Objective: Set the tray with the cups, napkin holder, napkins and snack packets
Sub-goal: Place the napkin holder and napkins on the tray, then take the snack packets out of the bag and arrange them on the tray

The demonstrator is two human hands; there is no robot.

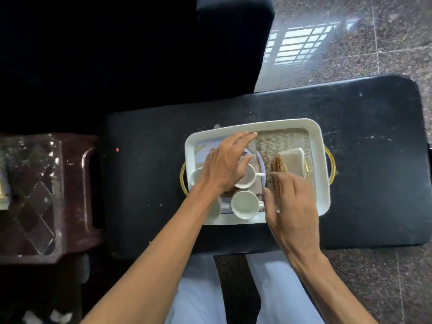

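I see pale trousers (198, 295) at the bottom edge, both bare forearms reaching forward over the black padded counter (145, 183).

White rectangular tray (289, 125) sits on the counter, long axis left-right, slightly rotated, gold handles (330, 163) at both short ends. Burlap-like liner (285, 141) shows on its right half.

Nearest in the tray: white cup (244, 204), mouth up, handle pointing right. A second cup (246, 177) behind it, also handle right, partly under the left hand. Two more cups at left, mostly hidden by the forearm. Cups seem to sit on a pale plate (205, 148); can't confirm.

Right hand (292, 206) over the tray's near right edge, grip spread, fingers flat and together, tips at the gold wire napkin holder (280, 164). Contact unclear. Holder stands right of the cups, folded beige napkins (293, 160) inside it.

Left hand (226, 164) above the cups, grip spread, fingers extended toward the far rim, holding nothing I can see.

Far left: brown stool (77, 183) with a clear plastic container (30, 188) on it.
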